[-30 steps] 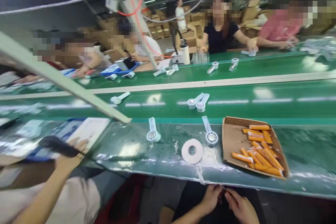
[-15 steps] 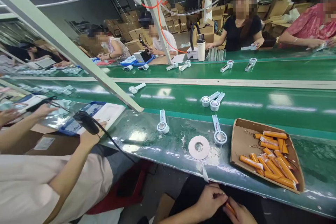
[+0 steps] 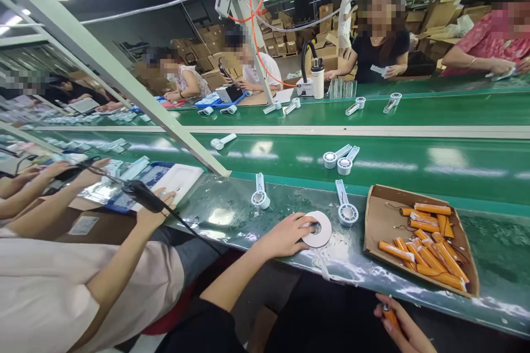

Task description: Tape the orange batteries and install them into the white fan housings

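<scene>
My left hand (image 3: pixel 286 236) reaches across the bench edge and grips a roll of white tape (image 3: pixel 324 236), its fingers over the left side and at the centre hole. A loose tape end (image 3: pixel 323 269) hangs over the edge just below. Low in the view, in front of the bench, my right hand (image 3: pixel 404 324) holds an orange-wrapped battery cell (image 3: pixel 390 317), partly hidden by the fingers. Behind the tape lies a light-blue handheld fan part (image 3: pixel 346 214) with its handle open. A similar fan part (image 3: pixel 260 198) is farther left.
At right, a cardboard tray (image 3: pixel 375 220) holds several orange batteries. Fan parts (image 3: pixel 345 164) lie on the green conveyor (image 3: pixel 414 176). A co-worker's arm (image 3: pixel 136 248) and a black cable (image 3: pixel 188 231) are at left. A slanted metal post (image 3: pixel 165 116) crosses the bench; people sit opposite.
My left hand has left the battery and moved up and left onto the tape roll. My right hand has shifted slightly right, keeping the battery.
</scene>
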`<control>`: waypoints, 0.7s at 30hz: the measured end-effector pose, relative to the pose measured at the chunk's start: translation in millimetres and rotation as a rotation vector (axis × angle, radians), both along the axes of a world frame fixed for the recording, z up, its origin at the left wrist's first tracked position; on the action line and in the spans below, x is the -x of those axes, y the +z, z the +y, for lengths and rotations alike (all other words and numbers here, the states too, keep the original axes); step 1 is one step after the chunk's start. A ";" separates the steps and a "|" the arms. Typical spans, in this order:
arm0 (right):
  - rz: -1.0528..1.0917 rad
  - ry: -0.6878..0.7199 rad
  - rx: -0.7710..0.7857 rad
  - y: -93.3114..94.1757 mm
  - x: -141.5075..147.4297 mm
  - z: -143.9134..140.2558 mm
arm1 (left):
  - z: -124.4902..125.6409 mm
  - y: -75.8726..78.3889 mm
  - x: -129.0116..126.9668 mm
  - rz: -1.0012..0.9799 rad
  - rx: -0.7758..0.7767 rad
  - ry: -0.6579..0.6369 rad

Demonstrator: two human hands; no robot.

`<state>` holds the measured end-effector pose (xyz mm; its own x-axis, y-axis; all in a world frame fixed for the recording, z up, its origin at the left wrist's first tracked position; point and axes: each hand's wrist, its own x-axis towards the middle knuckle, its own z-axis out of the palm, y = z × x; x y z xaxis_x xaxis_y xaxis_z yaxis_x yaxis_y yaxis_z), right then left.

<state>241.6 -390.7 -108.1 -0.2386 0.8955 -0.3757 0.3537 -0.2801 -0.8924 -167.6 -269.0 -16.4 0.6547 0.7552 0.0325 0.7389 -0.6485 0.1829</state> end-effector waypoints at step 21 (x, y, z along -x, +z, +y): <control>0.134 0.078 -0.462 223.2 15.7 117.2 | -5.6 85.1 -63.4 -0.101 -0.153 -0.526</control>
